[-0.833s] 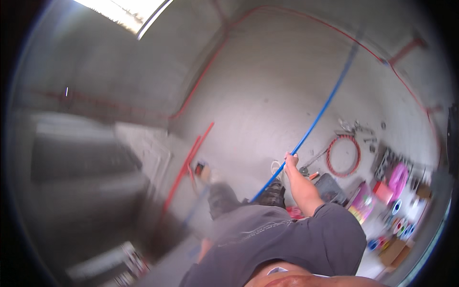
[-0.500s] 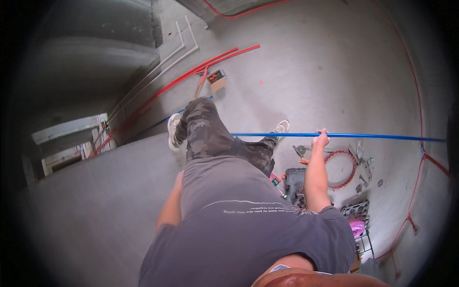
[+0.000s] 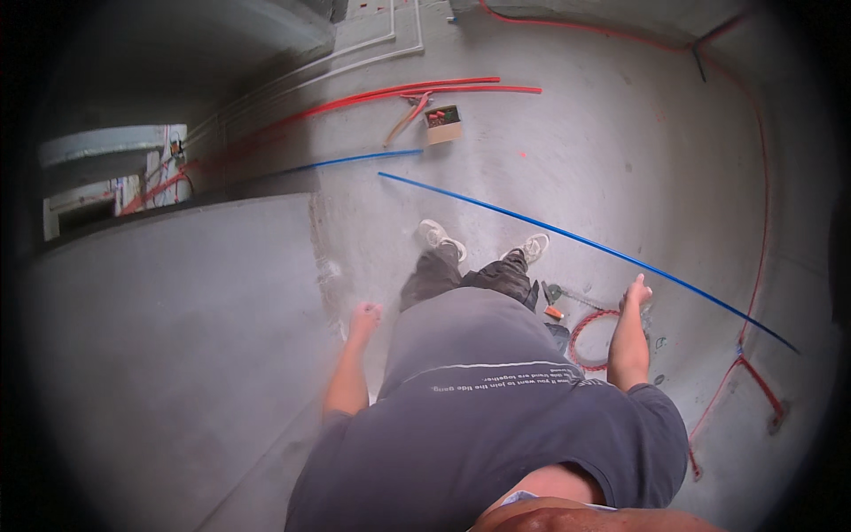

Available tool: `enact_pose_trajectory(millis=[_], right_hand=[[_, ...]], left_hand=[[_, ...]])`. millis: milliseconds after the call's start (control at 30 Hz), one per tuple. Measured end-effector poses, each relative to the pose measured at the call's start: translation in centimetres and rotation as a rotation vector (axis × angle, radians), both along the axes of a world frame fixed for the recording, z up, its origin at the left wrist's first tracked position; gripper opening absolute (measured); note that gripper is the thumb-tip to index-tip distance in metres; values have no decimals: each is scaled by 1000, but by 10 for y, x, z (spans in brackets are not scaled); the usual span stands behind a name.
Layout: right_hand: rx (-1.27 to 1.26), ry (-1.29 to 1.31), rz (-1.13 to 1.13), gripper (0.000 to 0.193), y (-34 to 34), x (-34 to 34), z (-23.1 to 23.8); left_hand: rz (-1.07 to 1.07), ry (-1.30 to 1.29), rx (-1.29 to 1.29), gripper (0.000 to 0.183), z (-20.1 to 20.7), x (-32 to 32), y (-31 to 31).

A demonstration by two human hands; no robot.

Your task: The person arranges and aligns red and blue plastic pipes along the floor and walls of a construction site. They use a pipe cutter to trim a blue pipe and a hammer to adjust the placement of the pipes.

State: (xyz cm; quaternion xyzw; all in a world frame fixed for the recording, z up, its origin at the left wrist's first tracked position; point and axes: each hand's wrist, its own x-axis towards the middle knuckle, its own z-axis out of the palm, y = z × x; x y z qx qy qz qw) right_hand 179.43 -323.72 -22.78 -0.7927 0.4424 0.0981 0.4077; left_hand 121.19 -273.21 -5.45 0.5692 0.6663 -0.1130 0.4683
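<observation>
A long thin blue pipe (image 3: 532, 219) runs diagonally past my shoes, from the upper middle down to the right. Just below it is my right hand (image 3: 636, 290), a thumb and finger apart, with a small gap between hand and pipe. Whether the pipe lies on the floor or is still in the air, I cannot tell. My left hand (image 3: 367, 313) hangs by my left side, away from the pipe. Its fingers look loosely curled, and nothing shows in them.
A second blue pipe (image 3: 363, 159) and several red pipes (image 3: 425, 89) lie further off, beside a small open cardboard box (image 3: 444, 126). A red coil (image 3: 581, 341) lies near my right forearm. Red pipe (image 3: 761, 222) runs along the right wall. A grey wall (image 3: 177, 293) stands at left.
My right hand has let go of the blue pipe, which now slants down to the right. My left hand has come into view, and my legs have moved together.
</observation>
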Motion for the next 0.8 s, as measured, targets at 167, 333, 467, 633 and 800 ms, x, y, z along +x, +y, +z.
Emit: enact_pose_trajectory(millis=[167, 333, 467, 633, 800], right_hand=[[-425, 147, 690, 66, 89, -48, 62], [-324, 147, 1134, 53, 148, -84, 97], [-105, 156, 1198, 36, 222, -115, 120], [42, 375, 1105, 37, 310, -127, 162], [94, 453, 1166, 38, 371, -101, 162]], left_hand=[[93, -1, -89, 30, -88, -101, 1], [388, -118, -215, 25, -78, -103, 54], [684, -272, -137, 19, -81, -111, 104], [727, -293, -90, 21, -70, -98, 145], [768, -315, -79, 21, -81, -83, 152]])
